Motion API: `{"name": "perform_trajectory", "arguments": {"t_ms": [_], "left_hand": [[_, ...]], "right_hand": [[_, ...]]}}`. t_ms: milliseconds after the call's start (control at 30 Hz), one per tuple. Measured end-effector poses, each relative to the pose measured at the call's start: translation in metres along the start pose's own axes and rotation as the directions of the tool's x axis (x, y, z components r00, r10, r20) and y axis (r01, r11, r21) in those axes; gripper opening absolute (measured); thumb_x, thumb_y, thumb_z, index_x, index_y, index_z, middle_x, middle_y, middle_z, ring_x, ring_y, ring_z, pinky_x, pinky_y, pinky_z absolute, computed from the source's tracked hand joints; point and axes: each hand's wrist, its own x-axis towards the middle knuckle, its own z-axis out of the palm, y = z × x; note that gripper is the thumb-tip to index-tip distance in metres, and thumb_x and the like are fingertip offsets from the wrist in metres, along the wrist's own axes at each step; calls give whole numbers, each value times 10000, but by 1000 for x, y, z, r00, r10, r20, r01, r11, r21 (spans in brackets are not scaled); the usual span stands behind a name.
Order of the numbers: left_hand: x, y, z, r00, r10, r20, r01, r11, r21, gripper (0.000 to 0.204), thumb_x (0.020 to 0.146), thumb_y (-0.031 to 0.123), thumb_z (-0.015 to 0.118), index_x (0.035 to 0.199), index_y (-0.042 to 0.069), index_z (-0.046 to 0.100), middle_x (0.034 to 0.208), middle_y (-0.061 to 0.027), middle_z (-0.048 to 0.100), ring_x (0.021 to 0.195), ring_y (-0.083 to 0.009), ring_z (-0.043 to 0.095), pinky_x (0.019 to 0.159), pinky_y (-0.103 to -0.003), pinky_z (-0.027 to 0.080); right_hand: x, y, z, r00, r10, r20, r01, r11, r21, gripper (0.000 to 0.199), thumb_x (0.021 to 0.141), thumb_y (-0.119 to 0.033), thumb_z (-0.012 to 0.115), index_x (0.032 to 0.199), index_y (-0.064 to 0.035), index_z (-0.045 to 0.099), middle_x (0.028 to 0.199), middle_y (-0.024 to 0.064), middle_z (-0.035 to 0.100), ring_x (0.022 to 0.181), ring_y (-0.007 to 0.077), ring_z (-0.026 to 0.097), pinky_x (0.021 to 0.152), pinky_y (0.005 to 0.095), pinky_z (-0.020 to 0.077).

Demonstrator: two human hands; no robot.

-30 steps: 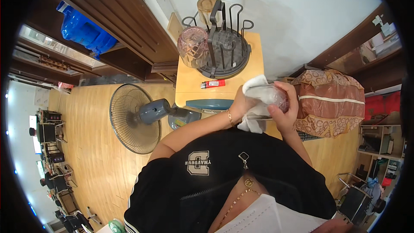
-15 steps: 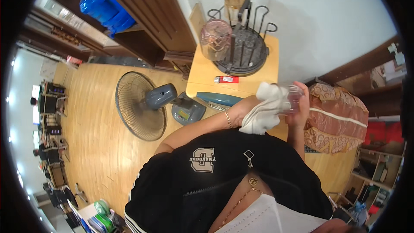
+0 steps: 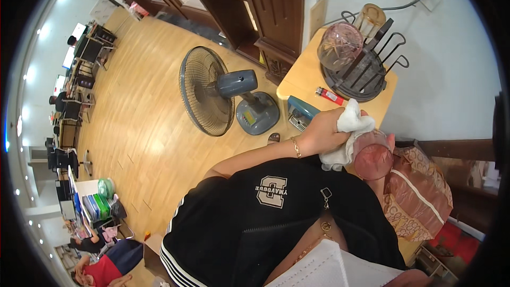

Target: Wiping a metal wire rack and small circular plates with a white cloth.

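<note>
My left hand (image 3: 323, 135), with a gold bracelet at its wrist, is closed on a white cloth (image 3: 355, 118). Bunched folds of the cloth press against the side and far end of a clear pinkish drinking glass (image 3: 373, 160). From behind and below, my right hand (image 3: 377, 185) is wrapped around this glass; much of that hand is hidden by it. The glass is tilted with one round end facing me. Beyond my hands, a dark glass rack (image 3: 355, 77) with a handle and wire prongs carries a pink patterned glass (image 3: 340, 47) and an amber-tinted glass (image 3: 373, 17).
The rack stands on a small yellow table (image 3: 297, 82), with a red lighter (image 3: 330, 95) near its edge. A grey standing fan (image 3: 207, 90) is on the wooden floor to the left. At right lies a brown patterned cover (image 3: 419, 194). A person in red (image 3: 106, 271) is far lower left.
My view has turned, shifting the table and fan rightward. The glass has tipped so its round end faces me, and my left hand with the cloth has moved to its far side.
</note>
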Motion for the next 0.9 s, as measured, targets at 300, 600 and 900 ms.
{"name": "perform_trajectory", "arguments": {"t_ms": [300,600,900], "left_hand": [[-26,-3,-33,998,-50,-41,38,966,-256,407,795,149,708,1167,39,586,1015,-118,658,940,-287,637,821,-348,499],[-30,-8,-49,954,292,63,-298,921,252,383,879,309,629,1158,47,606,1137,-161,573,1066,-311,534,917,-415,420],[-35,-27,-92,981,178,77,-170,981,-96,435,898,402,568,1150,50,616,1152,-177,540,1044,-374,490,891,-457,400]], "right_hand": [[6,5,-29,996,65,53,-60,994,-91,910,847,-643,480,1440,15,271,1355,177,467,1220,293,491,1033,402,399],[-7,46,1,916,-35,-401,6,997,-74,804,902,-625,396,1413,-6,347,1318,173,507,1202,306,506,1021,414,413],[11,81,12,977,-23,-210,34,998,46,748,925,-589,387,1377,6,394,1325,169,510,1204,305,510,1030,415,405]]}}
